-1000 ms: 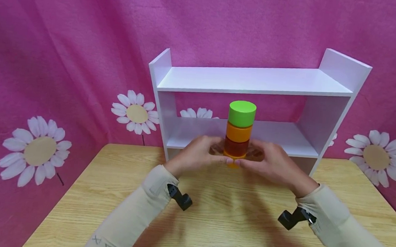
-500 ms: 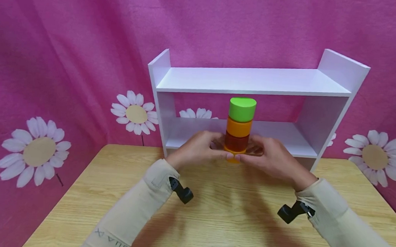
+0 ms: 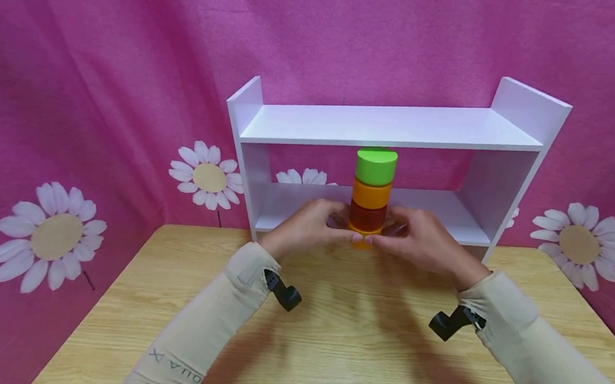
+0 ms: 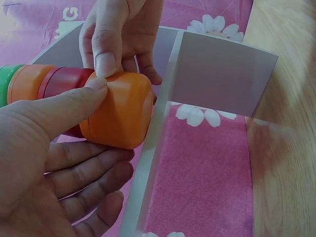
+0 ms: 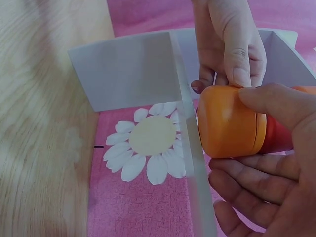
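Note:
An upright stack of round containers [image 3: 371,194] is held between both hands at the shelf unit's lower opening. Its top piece is green [image 3: 376,168], then come an orange and a dark red piece. A rounded orange piece [image 4: 121,111] forms the bottom. My left hand [image 3: 313,225] grips this lowest part from the left, thumb across its near side and fingers behind and under. My right hand [image 3: 422,238] mirrors that grip from the right, its thumb [image 5: 266,98] on the orange piece. The thumb tips almost meet at the front.
The white shelf unit [image 3: 398,127] stands at the back of the wooden table [image 3: 340,337], with an upper board and a lower board [image 3: 445,216]. The upper board's front edge lies right over the green top in the head view. A pink cloth with daisies [image 3: 58,237] hangs behind.
Both hands have moved the stack forward and slightly up in the head view, towards the lower opening. The green top now overlaps the upper board's edge. The grip stays the same.

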The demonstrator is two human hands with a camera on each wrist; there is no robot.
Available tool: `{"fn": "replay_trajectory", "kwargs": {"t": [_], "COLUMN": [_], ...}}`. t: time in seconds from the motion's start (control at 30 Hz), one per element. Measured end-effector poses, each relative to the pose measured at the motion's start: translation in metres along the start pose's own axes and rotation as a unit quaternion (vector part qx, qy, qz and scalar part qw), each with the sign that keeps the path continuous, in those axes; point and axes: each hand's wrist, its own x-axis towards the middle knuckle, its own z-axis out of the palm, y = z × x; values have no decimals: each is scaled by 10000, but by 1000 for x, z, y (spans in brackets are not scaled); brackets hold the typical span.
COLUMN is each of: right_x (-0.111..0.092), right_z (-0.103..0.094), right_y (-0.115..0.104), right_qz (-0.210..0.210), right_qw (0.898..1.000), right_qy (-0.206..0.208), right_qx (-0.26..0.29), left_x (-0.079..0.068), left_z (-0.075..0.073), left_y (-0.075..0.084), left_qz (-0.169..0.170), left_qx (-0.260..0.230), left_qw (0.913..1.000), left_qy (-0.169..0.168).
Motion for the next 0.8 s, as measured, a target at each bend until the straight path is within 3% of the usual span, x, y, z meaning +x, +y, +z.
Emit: {"fn": "replay_trajectory", "kwargs": {"t": [0.8], "right_x": [11], "right_z": [4], "right_y": [10], "right_qz": [-87], "right_qw": [9998], "right_qy": [194], "right_qx": [9], "left_x": [11], "left_z": [4], "left_y": [-11], "left_qz": [136], "left_qx": [-63], "left_qw": [9995], "left_qy": [278]}}
